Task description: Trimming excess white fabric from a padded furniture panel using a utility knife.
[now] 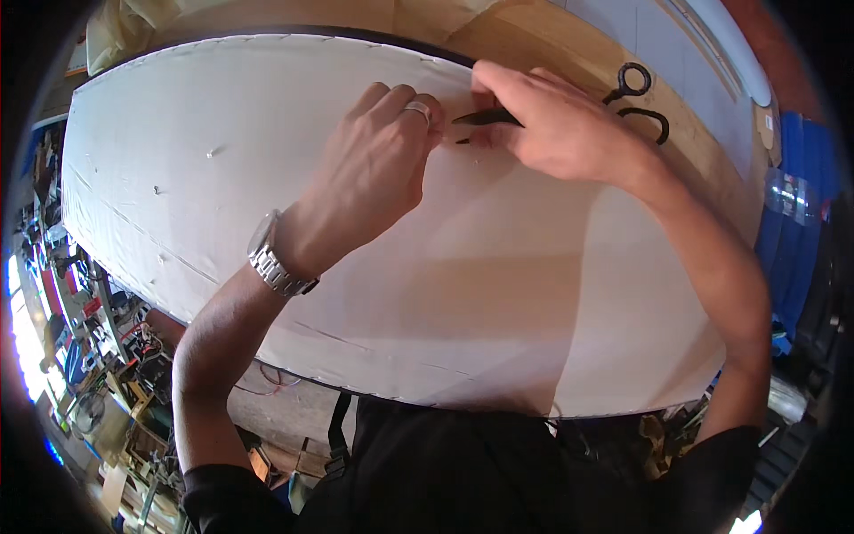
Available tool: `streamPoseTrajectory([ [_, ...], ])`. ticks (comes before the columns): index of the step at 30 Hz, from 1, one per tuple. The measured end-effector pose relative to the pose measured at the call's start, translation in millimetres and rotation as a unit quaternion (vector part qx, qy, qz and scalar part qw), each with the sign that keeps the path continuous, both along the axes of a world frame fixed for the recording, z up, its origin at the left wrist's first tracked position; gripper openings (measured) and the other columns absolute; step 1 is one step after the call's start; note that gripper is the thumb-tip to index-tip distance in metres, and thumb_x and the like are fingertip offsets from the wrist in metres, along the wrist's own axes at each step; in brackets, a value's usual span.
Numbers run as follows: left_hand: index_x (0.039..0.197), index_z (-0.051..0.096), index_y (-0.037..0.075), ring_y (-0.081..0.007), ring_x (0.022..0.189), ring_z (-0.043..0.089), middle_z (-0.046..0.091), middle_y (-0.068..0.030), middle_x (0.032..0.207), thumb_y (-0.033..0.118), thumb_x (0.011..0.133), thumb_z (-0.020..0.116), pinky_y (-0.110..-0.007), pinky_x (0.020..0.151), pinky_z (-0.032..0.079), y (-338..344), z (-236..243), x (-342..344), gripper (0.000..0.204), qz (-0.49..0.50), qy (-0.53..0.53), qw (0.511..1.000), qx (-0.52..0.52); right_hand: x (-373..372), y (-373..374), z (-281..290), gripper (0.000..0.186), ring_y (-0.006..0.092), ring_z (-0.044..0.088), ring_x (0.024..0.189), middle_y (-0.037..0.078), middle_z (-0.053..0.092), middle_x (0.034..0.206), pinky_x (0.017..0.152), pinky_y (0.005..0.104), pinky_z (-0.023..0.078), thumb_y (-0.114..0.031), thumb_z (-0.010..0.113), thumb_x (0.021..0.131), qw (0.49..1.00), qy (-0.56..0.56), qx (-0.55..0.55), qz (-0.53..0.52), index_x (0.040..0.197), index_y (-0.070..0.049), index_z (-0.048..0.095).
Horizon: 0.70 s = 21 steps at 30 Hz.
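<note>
A large panel covered in smooth white fabric (498, 311) lies in front of me, its far edge dark. Over its far part my left hand (382, 147) is closed, fingertips pinched together close to the fabric; what they hold, if anything, is too small to make out. To the right of it, my right hand (565, 125) grips a pair of black scissors (632, 80) around their middle. The handle loops stick out behind this hand, and the blade tips, slightly apart, point at my left fingertips. Small tufts (212, 154) dot the fabric on the left.
Brown paper or board (534, 44) lies beyond the panel's far edge. A blue ribbed object (796, 214) with clear plastic on it stands at the right. Cluttered tools and parts (116, 383) fill the lower left, beside the panel.
</note>
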State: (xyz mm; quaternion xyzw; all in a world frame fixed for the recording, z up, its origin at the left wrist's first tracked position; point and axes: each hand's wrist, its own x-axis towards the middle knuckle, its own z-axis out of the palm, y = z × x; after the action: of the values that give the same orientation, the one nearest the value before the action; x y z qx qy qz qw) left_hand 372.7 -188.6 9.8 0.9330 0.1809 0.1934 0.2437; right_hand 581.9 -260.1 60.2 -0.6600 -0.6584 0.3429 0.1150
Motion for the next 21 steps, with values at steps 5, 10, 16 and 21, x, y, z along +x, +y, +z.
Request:
streamPoseTrajectory([
  [5,0.090,0.066,0.002,-0.0316,0.087,0.059,0.067,-0.0096,0.092,-0.001,0.088,0.063,-0.041,0.079,0.051,1,5,-1,0.005,0.014,-0.007,1.000,-0.010,-5,11,-8,0.023,0.0362,0.062,0.107,0.014,0.069,0.110,0.089,0.0466,0.047,-0.013,0.068,0.094,0.995,-0.018,-0.087,0.039,0.108,0.000,0.054],
  [10,0.100,0.071,0.002,-0.0312,0.094,0.063,0.069,-0.0096,0.100,0.002,0.088,0.070,-0.040,0.082,0.053,3,7,-11,0.012,0.018,0.008,1.000,-0.017,-1,8,-6,0.024,0.0324,0.060,0.106,0.011,0.068,0.108,0.089,0.0453,0.046,-0.016,0.069,0.094,0.996,-0.026,-0.074,0.046,0.108,-0.004,0.054],
  [16,0.104,0.074,0.005,-0.0258,0.099,0.062,0.068,-0.0048,0.108,0.003,0.084,0.072,-0.038,0.086,0.050,-32,7,-25,0.021,-0.027,0.041,0.998,0.047,5,-3,-6,0.027,0.0328,0.061,0.100,0.011,0.066,0.101,0.084,0.0441,0.046,-0.022,0.069,0.095,0.997,-0.041,-0.060,0.006,0.105,-0.006,0.049],
  [21,0.108,0.070,0.006,-0.0284,0.118,0.055,0.061,-0.0047,0.127,0.006,0.080,0.068,-0.045,0.099,0.042,-52,7,-29,0.028,-0.001,0.026,1.000,0.005,4,-14,-13,0.030,0.0320,0.061,0.088,0.014,0.066,0.096,0.077,0.0437,0.046,-0.024,0.069,0.096,1.000,-0.002,-0.008,-0.028,0.105,-0.006,0.047],
])
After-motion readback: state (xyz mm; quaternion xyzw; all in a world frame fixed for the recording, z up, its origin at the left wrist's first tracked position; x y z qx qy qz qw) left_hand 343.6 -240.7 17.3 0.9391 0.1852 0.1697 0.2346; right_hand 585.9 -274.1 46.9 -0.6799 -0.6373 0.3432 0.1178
